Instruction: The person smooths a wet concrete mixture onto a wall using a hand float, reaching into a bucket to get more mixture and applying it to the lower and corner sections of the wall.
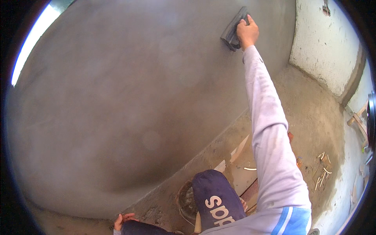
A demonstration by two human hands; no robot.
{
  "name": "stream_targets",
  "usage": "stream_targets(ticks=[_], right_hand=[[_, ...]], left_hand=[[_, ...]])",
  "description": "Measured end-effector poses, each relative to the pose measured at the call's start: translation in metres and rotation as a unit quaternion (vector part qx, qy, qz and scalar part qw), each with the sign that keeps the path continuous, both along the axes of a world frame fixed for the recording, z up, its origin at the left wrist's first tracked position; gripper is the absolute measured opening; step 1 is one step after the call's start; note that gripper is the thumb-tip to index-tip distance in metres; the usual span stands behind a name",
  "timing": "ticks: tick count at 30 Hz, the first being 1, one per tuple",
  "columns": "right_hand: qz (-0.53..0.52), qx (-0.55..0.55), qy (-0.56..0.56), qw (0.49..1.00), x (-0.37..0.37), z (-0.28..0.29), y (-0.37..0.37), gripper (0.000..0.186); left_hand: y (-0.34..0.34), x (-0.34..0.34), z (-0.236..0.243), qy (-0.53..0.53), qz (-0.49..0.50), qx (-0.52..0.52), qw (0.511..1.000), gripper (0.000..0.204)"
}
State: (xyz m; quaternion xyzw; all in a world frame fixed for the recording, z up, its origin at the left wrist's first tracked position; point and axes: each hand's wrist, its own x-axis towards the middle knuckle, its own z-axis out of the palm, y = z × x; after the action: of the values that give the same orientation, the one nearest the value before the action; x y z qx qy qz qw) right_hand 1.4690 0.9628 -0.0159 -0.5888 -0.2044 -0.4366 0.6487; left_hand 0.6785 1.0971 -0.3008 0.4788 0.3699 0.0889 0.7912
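My right arm reaches far up and across the grey plastered wall (pixel 129 105). At its end my right hand (pixel 248 33) is closed on a dark plastering trowel (pixel 232 31), whose long flat blade lies tilted against the wall. Low on the left, my left hand (pixel 123 220) shows only in part beside my dark-clad knee (pixel 143 228). Its fingers are stretched out and apart, with nothing seen in them. My other dark trouser leg (pixel 215 192), with white lettering, is bent in front of a round dark bucket (pixel 185 201), which it partly hides.
Strips of board (pixel 239 149) lie on the brown floor (pixel 313 105) beside my leg. Several short white pieces (pixel 323 174) are scattered to the right. A pale, marked wall (pixel 327 43) stands at the right, with wooden pieces (pixel 357 124) near its lower part.
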Motion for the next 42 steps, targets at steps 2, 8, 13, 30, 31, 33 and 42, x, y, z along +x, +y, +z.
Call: stream_targets(ticks=[2, 8, 13, 30, 31, 33, 42], right_hand=[[-0.014, -0.017, -0.039, 0.999, -0.021, -0.013, 0.006, 0.034], [-0.066, -0.186, -0.350, 0.916, -0.107, -0.061, 0.033, 0.037], [0.006, 0.012, -0.087, 0.996, -0.081, 0.031, 0.013, 0.031], [-0.008, -0.165, -0.261, 0.951, -0.172, -0.033, 0.060, 0.024], [-0.008, -0.252, -0.425, 0.869, -0.202, -0.058, 0.073, 0.028], [0.000, -0.277, -0.422, 0.863, -0.211, -0.068, 0.079, 0.032], [0.004, -0.081, -0.198, 0.977, -0.195, -0.002, 0.084, 0.027]], left_hand=[[-0.002, 0.008, 0.006, 0.007, -0.026, 0.020, 0.999, 0.074], [-0.009, 0.034, 0.026, 0.088, -0.014, -0.001, 0.996, 0.070], [-0.019, 0.016, 0.035, 0.019, -0.037, 0.060, 0.997, 0.071], [-0.001, 0.027, 0.026, -0.038, -0.136, 0.131, 0.981, 0.068], [0.005, 0.032, 0.026, -0.022, -0.135, 0.130, 0.982, 0.068], [0.011, 0.034, 0.024, -0.014, -0.129, 0.123, 0.984, 0.067], [0.001, 0.041, 0.068, -0.003, -0.238, 0.203, 0.950, 0.060]])
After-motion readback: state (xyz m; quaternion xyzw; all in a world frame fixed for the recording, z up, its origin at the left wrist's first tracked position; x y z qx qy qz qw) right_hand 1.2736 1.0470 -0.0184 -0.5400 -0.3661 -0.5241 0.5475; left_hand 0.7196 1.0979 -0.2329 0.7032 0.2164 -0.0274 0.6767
